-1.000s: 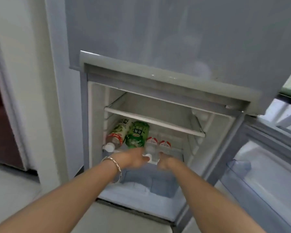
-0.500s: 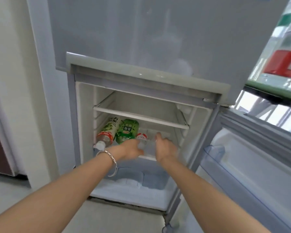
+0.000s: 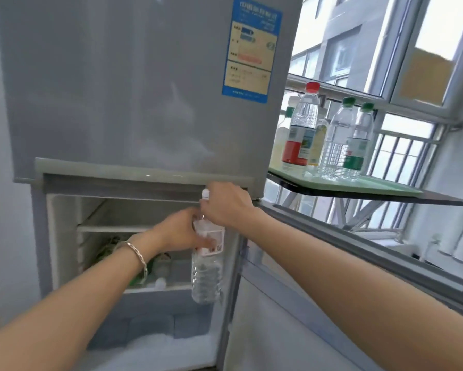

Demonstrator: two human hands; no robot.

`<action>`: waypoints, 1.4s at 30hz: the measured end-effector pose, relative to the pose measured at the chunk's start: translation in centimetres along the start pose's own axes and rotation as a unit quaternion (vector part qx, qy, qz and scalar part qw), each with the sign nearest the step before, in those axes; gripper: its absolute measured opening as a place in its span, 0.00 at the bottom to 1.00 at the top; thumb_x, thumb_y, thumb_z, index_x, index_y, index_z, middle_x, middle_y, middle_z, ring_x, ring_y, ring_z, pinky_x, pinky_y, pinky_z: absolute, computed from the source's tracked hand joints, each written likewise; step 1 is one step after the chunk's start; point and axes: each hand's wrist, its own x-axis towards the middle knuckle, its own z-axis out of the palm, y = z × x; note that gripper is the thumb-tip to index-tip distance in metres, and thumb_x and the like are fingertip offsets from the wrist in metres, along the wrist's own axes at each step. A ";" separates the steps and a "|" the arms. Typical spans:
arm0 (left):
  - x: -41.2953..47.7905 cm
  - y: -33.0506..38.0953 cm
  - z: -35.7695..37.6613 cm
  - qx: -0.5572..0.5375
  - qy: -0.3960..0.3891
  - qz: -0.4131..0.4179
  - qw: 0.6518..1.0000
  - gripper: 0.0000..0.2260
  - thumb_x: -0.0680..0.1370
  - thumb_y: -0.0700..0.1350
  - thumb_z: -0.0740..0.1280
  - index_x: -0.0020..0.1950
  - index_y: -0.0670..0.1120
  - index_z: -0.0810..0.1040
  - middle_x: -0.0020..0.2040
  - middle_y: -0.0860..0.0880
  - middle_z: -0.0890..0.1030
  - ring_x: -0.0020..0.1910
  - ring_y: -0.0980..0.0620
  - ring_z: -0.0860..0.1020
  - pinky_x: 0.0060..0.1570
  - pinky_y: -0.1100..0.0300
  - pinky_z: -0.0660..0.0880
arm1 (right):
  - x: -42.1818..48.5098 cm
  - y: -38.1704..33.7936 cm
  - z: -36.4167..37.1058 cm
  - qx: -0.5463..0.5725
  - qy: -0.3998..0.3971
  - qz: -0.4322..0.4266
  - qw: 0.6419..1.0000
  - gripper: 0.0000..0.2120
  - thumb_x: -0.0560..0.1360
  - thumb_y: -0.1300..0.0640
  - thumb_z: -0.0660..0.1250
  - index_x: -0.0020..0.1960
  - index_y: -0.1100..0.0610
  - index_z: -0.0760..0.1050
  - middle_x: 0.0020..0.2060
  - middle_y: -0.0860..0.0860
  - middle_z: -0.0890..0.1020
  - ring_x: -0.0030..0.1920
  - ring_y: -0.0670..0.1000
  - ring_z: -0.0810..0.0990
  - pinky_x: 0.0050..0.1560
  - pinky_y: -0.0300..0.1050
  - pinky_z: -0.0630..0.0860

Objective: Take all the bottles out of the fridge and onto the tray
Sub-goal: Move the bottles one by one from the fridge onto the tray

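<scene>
- Left hand (image 3: 180, 231) clasps the middle of a clear water bottle (image 3: 207, 274).
- Right hand (image 3: 226, 206) grips its neck.
- Bottle upright before the open fridge (image 3: 134, 103).

The fridge (image 3: 144, 103) mouth is crowded by both forearms and the upright clear bottle (image 3: 207, 271), the open door (image 3: 318, 303) walls off the right side, and standing bottles (image 3: 302, 129) fill the tray's (image 3: 372, 184) left end, leaving its right end bare.

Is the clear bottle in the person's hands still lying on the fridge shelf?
No, the clear bottle hangs upright in front of the fridge, held by the left hand and right hand.
</scene>
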 end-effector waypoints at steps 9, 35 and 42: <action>-1.0 6.7 -3.2 -0.160 -0.018 0.080 0.984 0.27 0.65 0.49 0.79 0.60 0.51 0.73 0.52 0.49 0.84 0.48 0.51 0.83 0.46 0.58 0.79 | -4.2 3.7 -8.0 0.201 0.086 0.006 0.976 0.26 0.77 0.43 0.60 0.69 0.56 0.64 0.44 0.49 0.78 0.41 0.48 0.76 0.42 0.45 0.72; 12.4 26.0 4.9 -0.243 0.057 0.119 0.961 0.18 0.81 0.49 0.56 0.66 0.42 0.74 0.60 0.43 0.78 0.56 0.44 0.76 0.60 0.49 0.73 | 3.1 26.3 -12.1 0.324 0.007 0.183 0.928 0.34 0.68 0.55 0.76 0.67 0.63 0.63 0.49 0.52 0.77 0.40 0.45 0.74 0.36 0.36 0.70; 13.8 25.9 6.5 -0.215 0.067 0.107 0.968 0.19 0.79 0.48 0.62 0.68 0.41 0.71 0.57 0.47 0.75 0.55 0.50 0.73 0.53 0.59 0.67 | 4.5 26.9 -11.1 0.308 0.027 0.176 0.934 0.03 0.75 0.63 0.64 0.46 0.58 0.75 0.37 0.48 0.77 0.38 0.45 0.74 0.37 0.37 0.69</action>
